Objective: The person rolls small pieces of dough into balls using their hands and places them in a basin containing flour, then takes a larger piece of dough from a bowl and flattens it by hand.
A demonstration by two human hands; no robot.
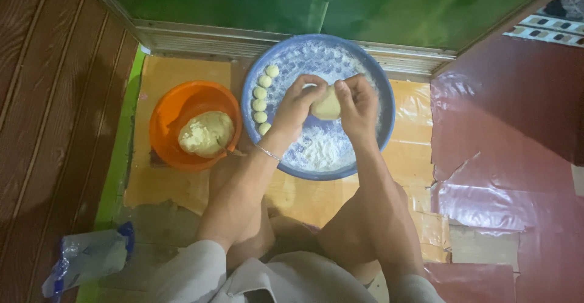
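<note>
Both hands hold one pale lump of dough (326,105) over a blue floured tray (376,75). My left hand (296,104) pinches the lump from the left, fingers curled on it, a thin bracelet on the wrist. My right hand (359,105) grips it from the right. Several small dough balls (262,99) lie in a curved row along the tray's left edge. A heap of white flour (319,151) sits in the tray's near part, below the hands.
An orange bowl (176,111) with a large mass of dough (206,133) stands left of the tray. A plastic bag (88,257) lies at the bottom left. My knees are beneath the tray. Green wall behind, wooden planks at left.
</note>
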